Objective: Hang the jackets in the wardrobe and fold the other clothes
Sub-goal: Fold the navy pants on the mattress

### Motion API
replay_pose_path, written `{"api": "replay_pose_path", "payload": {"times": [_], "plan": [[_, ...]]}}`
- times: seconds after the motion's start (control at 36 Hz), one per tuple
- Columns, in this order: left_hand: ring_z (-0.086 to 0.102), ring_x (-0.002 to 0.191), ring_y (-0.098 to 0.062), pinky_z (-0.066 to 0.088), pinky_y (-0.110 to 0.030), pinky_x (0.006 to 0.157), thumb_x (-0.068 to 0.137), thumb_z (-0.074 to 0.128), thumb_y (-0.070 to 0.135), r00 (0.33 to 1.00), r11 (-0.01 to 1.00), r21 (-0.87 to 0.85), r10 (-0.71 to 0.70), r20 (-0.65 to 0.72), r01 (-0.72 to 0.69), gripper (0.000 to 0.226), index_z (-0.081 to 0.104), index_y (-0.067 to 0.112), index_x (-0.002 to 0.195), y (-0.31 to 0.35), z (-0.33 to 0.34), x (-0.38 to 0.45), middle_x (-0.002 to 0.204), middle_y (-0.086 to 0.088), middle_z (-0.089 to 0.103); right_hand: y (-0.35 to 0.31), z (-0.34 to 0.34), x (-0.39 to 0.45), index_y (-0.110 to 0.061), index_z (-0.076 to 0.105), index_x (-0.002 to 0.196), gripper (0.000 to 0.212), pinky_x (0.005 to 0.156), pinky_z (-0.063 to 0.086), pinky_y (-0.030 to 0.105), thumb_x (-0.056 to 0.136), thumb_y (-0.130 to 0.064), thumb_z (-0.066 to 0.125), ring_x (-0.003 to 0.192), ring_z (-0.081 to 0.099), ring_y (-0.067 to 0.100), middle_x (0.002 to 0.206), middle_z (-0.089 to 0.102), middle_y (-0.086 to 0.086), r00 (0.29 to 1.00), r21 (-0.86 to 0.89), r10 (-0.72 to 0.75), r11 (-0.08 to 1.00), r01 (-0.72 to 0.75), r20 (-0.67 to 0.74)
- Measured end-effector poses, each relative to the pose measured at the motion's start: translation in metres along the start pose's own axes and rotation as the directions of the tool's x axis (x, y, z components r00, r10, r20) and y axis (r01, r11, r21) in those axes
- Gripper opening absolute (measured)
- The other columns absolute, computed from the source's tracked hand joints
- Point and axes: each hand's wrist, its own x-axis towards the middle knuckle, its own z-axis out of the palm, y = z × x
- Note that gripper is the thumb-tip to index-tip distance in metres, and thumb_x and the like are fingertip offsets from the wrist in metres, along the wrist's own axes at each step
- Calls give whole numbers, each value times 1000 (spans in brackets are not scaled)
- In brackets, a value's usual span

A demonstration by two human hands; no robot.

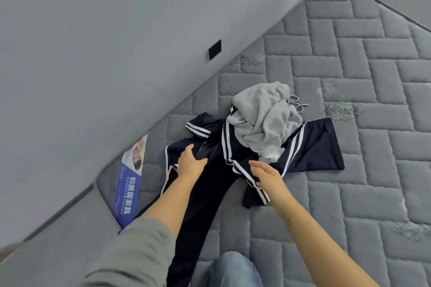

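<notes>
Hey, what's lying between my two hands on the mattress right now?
In the head view, dark navy white-striped clothing spans the gap between your left hand and right hand.

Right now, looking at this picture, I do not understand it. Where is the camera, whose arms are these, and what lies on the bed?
There is one picture, from a camera worn on a person's head, looking down at their own arms. No machine is here. On the grey quilted mattress lies a dark navy garment with white stripes, and a crumpled light grey garment sits on top of it. The left hand rests on the navy cloth; whether it grips is unclear. The right hand is open above it, holding nothing. A blue printed label is at the mattress edge.
</notes>
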Motion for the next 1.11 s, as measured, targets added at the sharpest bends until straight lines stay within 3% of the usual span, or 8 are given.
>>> {"api": "replay_pose_path", "payload": {"times": [0.08, 0.14, 0.28, 0.44, 0.67, 0.83, 0.97, 1.11], "plan": [[33, 141, -29, 32, -44, 112, 90, 68, 27, 992, 888, 444, 115, 45, -124, 85, 15, 17, 155, -10, 15, 19, 154, -12, 34, 9, -4, 10, -29, 61, 113, 21, 94, 45, 25, 99, -18, 49, 108, 55, 4, 114, 61, -10, 999, 0, 19, 1000, -19, 31], [45, 131, -29, 39, -42, 105, 92, 65, 31, 987, 861, 486, 102, 123, -149, 78, 20, 20, 154, -14, 24, 28, 144, -12, 45, 17, -6, 11, -28, 63, 110, 19, 89, 45, 25, 99, -19, 50, 105, 58, 5, 111, 64, -7, 999, 11, 42, 999, -43, 32], [60, 109, -29, 44, -34, 90, 95, 61, 23, 1000, 1000, 19, 17, -12, -17, 32, 62, 5, 122, -5, 30, 15, 116, -12, 66, 38, -10, -7, -22, 66, 105, 19, 86, 46, 30, 98, -14, 50, 105, 61, 14, 110, 67, -2, 997, 44, 78, 996, -78, -2], [64, 85, -10, 49, -12, 74, 93, 65, 13, 997, 880, -470, 74, -12, -71, 13, 73, 8, 101, 13, -6, -65, 88, 3, 73, 38, 0, -43, -20, 69, 94, 22, 70, 47, 25, 98, -9, 51, 94, 65, 16, 109, 70, 5, 992, 118, 119, 987, -113, -45], [64, 77, 10, 46, -7, 72, 89, 67, 4, 926, 816, -552, 325, 191, -172, 22, 73, 25, 86, 9, -66, -198, 80, 14, 74, -9, 36, -96, -23, 68, 107, 32, 70, 54, 33, 91, -48, 58, 89, 71, 21, 101, 74, 4, 986, 391, 112, 908, -152, 123], [67, 92, 6, 45, -8, 80, 86, 72, 9, 844, 805, -531, 459, 278, -263, 22, 75, 31, 89, -29, -108, -241, 93, 20, 74, -9, 74, -152, 4, 67, 111, 24, 76, 54, 38, 88, 1, 64, 83, 65, 33, 101, 70, 28, 999, 284, 5, 959, 5, -35], [70, 90, -6, 52, -16, 73, 76, 73, 25, 778, 700, -714, 453, 434, -9, 12, 79, 24, 87, -70, -141, -262, 95, 6, 76, 11, 101, -226, -9, 69, 109, 24, 87, 54, 33, 91, 3, 60, 92, 68, 22, 97, 74, 10, 957, 236, -193, 941, 243, -214], [65, 109, -38, 55, -53, 82, 83, 71, 43, 628, 571, -659, 293, 721, 490, 55, 56, 11, 125, -115, -140, -282, 128, -16, 63, 55, 127, -304, -7, 63, 117, 28, 85, 54, 39, 92, 5, 59, 88, 63, 24, 96, 69, 24, 883, 291, -299, 864, 411, -362]]}}
